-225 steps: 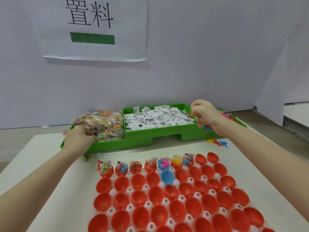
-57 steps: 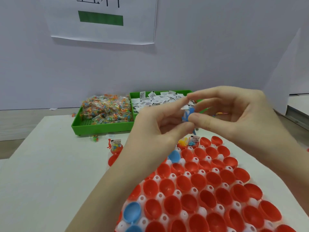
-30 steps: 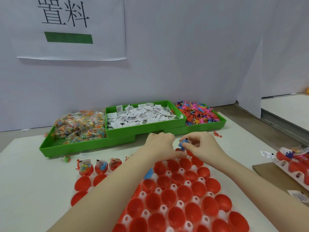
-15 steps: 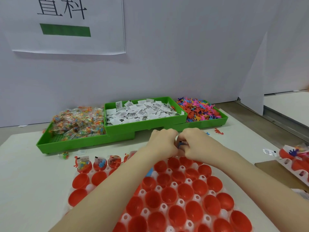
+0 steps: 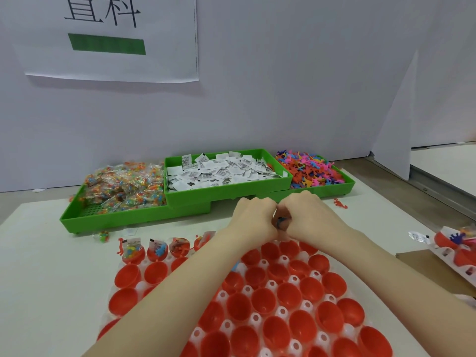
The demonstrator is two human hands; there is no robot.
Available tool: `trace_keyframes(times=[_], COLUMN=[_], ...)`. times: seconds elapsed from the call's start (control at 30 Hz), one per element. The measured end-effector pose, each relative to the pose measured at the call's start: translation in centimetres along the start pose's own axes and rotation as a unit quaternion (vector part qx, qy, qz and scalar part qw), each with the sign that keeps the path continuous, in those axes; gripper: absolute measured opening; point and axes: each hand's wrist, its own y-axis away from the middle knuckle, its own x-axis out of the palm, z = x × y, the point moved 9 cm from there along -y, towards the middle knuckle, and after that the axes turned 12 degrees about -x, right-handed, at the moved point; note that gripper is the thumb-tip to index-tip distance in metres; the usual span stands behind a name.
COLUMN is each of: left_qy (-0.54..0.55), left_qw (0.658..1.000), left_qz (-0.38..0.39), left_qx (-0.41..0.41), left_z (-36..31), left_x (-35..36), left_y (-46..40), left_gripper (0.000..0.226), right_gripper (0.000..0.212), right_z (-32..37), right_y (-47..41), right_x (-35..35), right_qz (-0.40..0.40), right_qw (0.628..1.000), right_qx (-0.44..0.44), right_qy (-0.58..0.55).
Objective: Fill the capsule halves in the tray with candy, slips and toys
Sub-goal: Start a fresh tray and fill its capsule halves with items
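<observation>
A white tray holds several rows of empty red capsule halves. Three halves at the far left contain candy, a slip and a toy. My left hand and my right hand meet knuckle to knuckle over the tray's far row. Their fingers are curled round a small blue toy that shows in the gap between them. My forearms hide part of the far row.
Behind the tray stand green bins: wrapped candy at left, white slips in the middle, coloured toys at right. A second tray of filled capsules lies on cardboard at right. A loose red toy lies nearby.
Both hands came down from in front of my face to the tray's far row with the blue toy. In the last half second they closed together around it.
</observation>
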Motion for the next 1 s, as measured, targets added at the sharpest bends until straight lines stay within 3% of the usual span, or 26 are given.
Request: trace_keyframes(times=[0.17,0.43,0.53,0.6,0.67,0.7,0.73,0.8,0.9,1.0], left_qy=[0.003,0.033,0.075,0.178,0.288,0.309,0.303,0.223,0.072,0.036], left_qw=[1.0,0.998,0.996,0.984,0.944,0.921,0.903,0.889,0.882,0.868], left_qz=[0.018,0.059,0.057,-0.014,-0.156,-0.228,-0.284,-0.325,-0.234,-0.154], left_qx=[-0.01,-0.003,-0.006,-0.016,-0.033,-0.062,-0.11,-0.233,-0.403,-0.47], left_z=[0.2,0.1,0.6,2.7,7.1,10.2,13.6,20.7,30.3,36.3], left_x=[0.2,0.4,-1.2,-4.8,-9.8,-11.9,-13.3,-14.0,-10.8,-7.2], left_y=[0.0,0.4,1.1,1.9,3.5,4.4,5.3,6.5,7.7,8.3], left_gripper=[0.056,0.055,0.072,0.064,0.031,0.015,0.014,0.029,0.056,0.059], right_gripper=[0.019,0.026,0.016,0.013,0.007,0.001,0.01,0.029,0.04,0.047], right_z=[-1.2,-1.7,-3.8,-6.9,-10.1,-11.3,-12.4,-13.7,-13.5,-13.5], right_y=[0.8,1.7,2.3,2.8,2.8,2.5,2.0,0.2,-2.6,-4.6], right_x=[-1.2,-2.7,-5.2,-6.6,-6.4,-5.9,-5.1,-3.1,-0.9,0.9], right_qz=[-0.071,-0.057,-0.16,-0.265,-0.308,-0.301,-0.282,-0.208,-0.12,-0.04], right_qw=[0.994,0.982,0.951,0.913,0.893,0.896,0.905,0.935,0.964,0.972], right_qx=[0.028,0.009,0.031,0.083,0.145,0.175,0.199,0.21,0.192,0.21], right_qy=[-0.084,-0.182,-0.261,-0.298,-0.294,-0.275,-0.248,-0.195,-0.14,-0.095])
